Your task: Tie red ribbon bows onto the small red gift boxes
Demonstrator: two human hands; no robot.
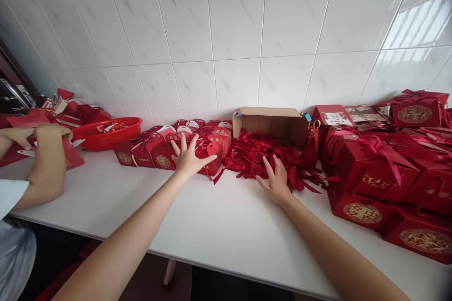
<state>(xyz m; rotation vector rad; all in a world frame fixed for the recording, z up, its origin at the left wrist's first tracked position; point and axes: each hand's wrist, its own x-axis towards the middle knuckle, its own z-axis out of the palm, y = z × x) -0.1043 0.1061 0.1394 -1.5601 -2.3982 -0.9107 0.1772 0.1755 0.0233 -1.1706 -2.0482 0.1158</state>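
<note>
My left hand (190,156) is stretched out with fingers spread, over the front of a group of small red gift boxes (163,154) with gold print. Whether it touches them I cannot tell. My right hand (277,181) has its fingers apart at the near edge of a heap of dark red ribbons (252,153). Neither hand holds anything. Behind the ribbons, an open cardboard box (270,113) lies with its opening towards me, and part of the heap spills out of it onto the white table (219,225).
Stacked red gift boxes (379,174), some tied with bows, stand at the right. On the left is a red plastic basin (106,138) with small packets inside. A co-worker's hands (52,134) handle a red box (73,154) at the far left. A tiled wall (233,23) rises behind.
</note>
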